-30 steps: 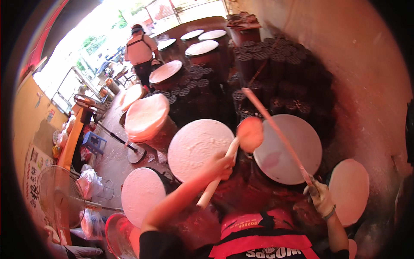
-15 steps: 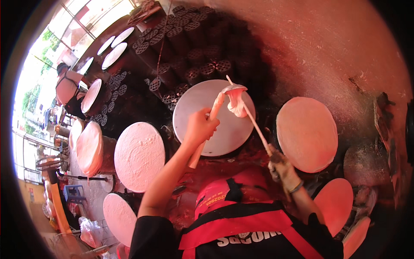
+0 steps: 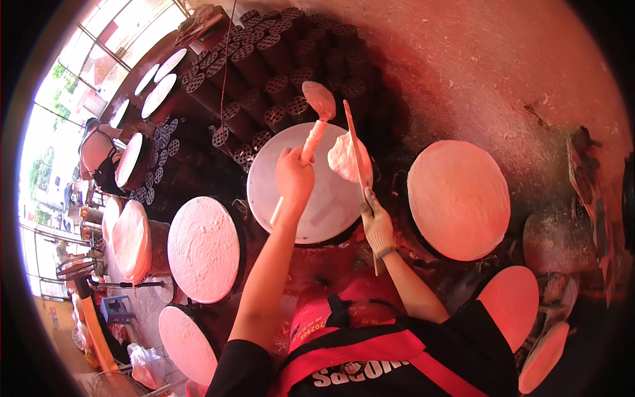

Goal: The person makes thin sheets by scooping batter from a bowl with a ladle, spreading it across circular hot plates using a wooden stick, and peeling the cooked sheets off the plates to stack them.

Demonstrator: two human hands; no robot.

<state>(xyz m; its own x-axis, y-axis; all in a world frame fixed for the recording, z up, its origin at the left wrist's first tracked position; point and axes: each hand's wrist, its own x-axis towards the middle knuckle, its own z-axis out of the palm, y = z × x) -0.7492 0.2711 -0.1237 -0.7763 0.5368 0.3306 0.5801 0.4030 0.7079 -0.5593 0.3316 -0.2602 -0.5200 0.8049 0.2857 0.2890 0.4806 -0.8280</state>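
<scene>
My left hand (image 3: 295, 173) is closed round the pale handle of a ladle (image 3: 318, 100), its batter-coated bowl raised near the far edge of a round grey griddle (image 3: 281, 208). My right hand (image 3: 375, 221), in a knitted glove, grips a long wooden stick (image 3: 350, 126) that slants up across the griddle's right side. A thick lump of batter (image 3: 342, 157) lies at that side, under or against the stick; whether it touches the stick is unclear. Griddles coated with pale batter flank this one at left (image 3: 202, 248) and right (image 3: 458, 198).
Stacked perforated coal cylinders (image 3: 271, 46) stand behind. More round griddles (image 3: 185, 334) surround me, one (image 3: 509, 301) low right. Another person (image 3: 99, 152) stands far left near white-topped drums (image 3: 159, 99). A blue stool (image 3: 116, 311) is lower left; a rough wall (image 3: 503, 73) curves at right.
The batter that hung stretched from the ladle is now a lump lower by the stick. The ladle has moved up and left, my gloved hand up and left. The view has swung rightward since a second ago.
</scene>
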